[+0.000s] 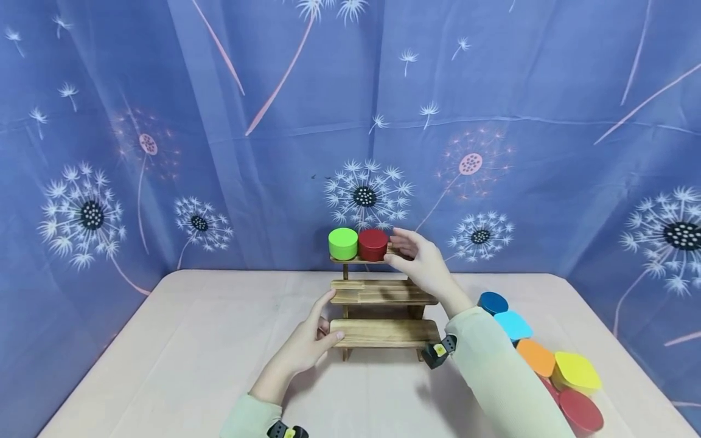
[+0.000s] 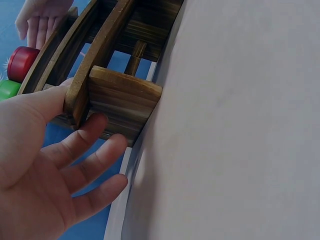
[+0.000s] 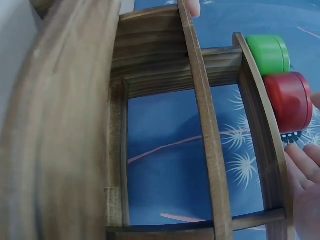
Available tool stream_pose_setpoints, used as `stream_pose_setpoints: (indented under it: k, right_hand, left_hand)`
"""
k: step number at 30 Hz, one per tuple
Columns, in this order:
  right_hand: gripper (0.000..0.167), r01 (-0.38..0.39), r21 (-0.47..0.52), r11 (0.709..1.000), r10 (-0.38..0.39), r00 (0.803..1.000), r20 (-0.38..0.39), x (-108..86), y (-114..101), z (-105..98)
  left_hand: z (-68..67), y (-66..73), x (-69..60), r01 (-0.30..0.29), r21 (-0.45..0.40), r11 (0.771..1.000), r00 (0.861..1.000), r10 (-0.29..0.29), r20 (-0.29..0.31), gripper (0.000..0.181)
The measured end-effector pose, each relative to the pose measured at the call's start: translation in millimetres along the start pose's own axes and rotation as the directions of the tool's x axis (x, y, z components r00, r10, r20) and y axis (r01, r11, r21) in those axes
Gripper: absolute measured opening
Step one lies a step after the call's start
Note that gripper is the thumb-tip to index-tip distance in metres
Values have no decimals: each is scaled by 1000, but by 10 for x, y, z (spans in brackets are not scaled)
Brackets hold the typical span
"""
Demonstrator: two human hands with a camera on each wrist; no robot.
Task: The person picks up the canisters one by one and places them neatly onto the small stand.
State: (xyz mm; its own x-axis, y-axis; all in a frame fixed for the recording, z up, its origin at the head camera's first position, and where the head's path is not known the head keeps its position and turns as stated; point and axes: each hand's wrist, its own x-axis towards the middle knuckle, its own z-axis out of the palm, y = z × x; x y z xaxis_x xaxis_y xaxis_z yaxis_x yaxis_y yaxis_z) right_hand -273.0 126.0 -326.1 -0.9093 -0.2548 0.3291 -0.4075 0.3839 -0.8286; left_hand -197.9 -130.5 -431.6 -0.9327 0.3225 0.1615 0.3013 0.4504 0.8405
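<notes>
A three-tier wooden display stand [image 1: 383, 333] stands on the table. On its top tier sit a round green lidded tin [image 1: 343, 244] and, right beside it, a round dark red tin [image 1: 373, 245]. My right hand [image 1: 418, 258] is at the right of the red tin, fingers extended and thumb close to it; whether the thumb touches cannot be told. My left hand [image 1: 303, 340] rests at the stand's left end, thumb on the bottom tier and index fingertip at the middle tier. In the left wrist view its other fingers [image 2: 97, 162] are loosely spread.
Several coloured tins lie at the table's right, partly behind my right sleeve: dark blue [image 1: 493, 302], light blue [image 1: 513, 326], orange [image 1: 536, 358], yellow [image 1: 577, 372] and red [image 1: 581, 412]. A blue dandelion-print curtain [image 1: 285, 182] hangs behind the pale table [image 1: 208, 340].
</notes>
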Motion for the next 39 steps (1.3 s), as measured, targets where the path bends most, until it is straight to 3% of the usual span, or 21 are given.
stream_pose_setpoints:
  k: [13, 22, 31, 39]
  right_hand:
    - [55, 8, 27, 1000, -5, 993, -114, -370, 23, -56]
    - [52, 35, 39, 999, -28, 989, -148, -615, 132, -96]
    - [51, -29, -49, 998, 20, 984, -176, -863, 189, -253]
    - [46, -76, -97, 992, 48, 964, -262, -1050, 291, -437]
  left_hand:
    - [9, -2, -1, 5, 17, 1000, 1000, -5, 7, 79]
    - [2, 10, -8, 26, 18, 999, 1000, -26, 6, 79]
    - [-9, 17, -8, 32, 22, 999, 999, -32, 1, 80]
    - [-5, 32, -11, 25, 11, 1000, 1000, -25, 0, 79]
